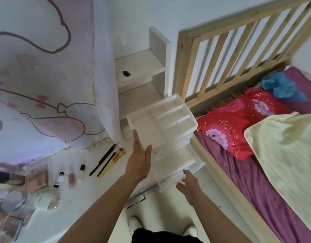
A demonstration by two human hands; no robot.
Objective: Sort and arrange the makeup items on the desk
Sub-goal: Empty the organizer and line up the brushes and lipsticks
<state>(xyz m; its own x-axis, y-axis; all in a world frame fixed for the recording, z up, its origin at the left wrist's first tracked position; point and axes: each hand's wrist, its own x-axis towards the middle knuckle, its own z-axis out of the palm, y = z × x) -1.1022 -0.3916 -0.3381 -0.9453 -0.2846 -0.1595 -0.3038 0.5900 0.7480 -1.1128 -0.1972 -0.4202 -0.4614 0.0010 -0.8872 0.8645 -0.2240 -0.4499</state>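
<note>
White plastic organiser (161, 123), head view: a multi-compartment top tray over stacked drawers. It stands at the right edge of the surface (77, 195), close beside the bed (256, 172). The bottom drawer (177, 162) appears pulled forward, its clear front overhanging the near edge.

Left hand (139, 160): open and flat, fingers straight, palm turned towards the organiser's left side. It grips nothing, and contact cannot be confirmed. Right hand (189, 185): open, fingers loosely spread at the drawer's front corner, touching or just beside it, and holding nothing.

Loose items lie towards the left of the surface:
- brushes (109, 160) near the far edge, below the curtain (46, 85)
- a small cream tube (81, 171)
- a black-capped tube (58, 179)
- a pink palette (37, 179)
- a round white compact (46, 201)

Further items at the near left corner are too blurred to identify.

Handling assessment:
- **Weight and stiffness:** The organiser seems empty, so it is judged light. The shell is rigid but thin-walled, smooth, and likely slippery.
- **Main risk:** The drawers are probably loose in their runners. Tilting could let the open one slide out.
- **Hold:** Take it with both hands low on opposite side walls, not by the drawer front or the tray dividers. Closing the drawer first would be prudent.
- **Small items:** The brushes and tubes are light and liable to roll.
- **Fragile items:** The palette and compact are judged fragile if dropped.
</note>
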